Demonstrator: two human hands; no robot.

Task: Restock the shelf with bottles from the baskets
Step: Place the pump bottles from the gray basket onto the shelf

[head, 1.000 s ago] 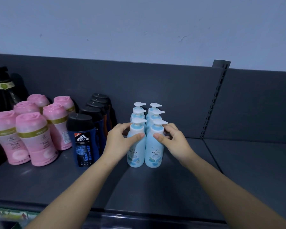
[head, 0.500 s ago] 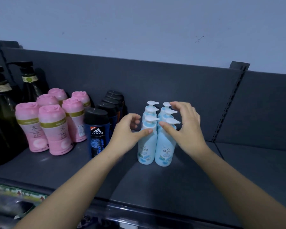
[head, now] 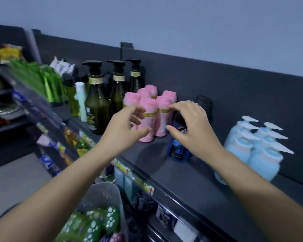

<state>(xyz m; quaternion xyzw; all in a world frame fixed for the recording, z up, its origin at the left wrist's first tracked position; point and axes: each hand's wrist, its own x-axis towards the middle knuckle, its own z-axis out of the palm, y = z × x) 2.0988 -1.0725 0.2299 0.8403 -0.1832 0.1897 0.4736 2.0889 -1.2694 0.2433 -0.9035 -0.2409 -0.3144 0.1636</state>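
Pink bottles between green pump bottles and blue bottle, behind left hand

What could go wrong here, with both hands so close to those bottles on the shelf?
The pink bottles stand tightly packed; a bump from the left hand might topple several. The dark blue bottle stands just behind the right hand and could be knocked over. The pump bottles stand close beside the right arm; a sweep might catch their pumps.
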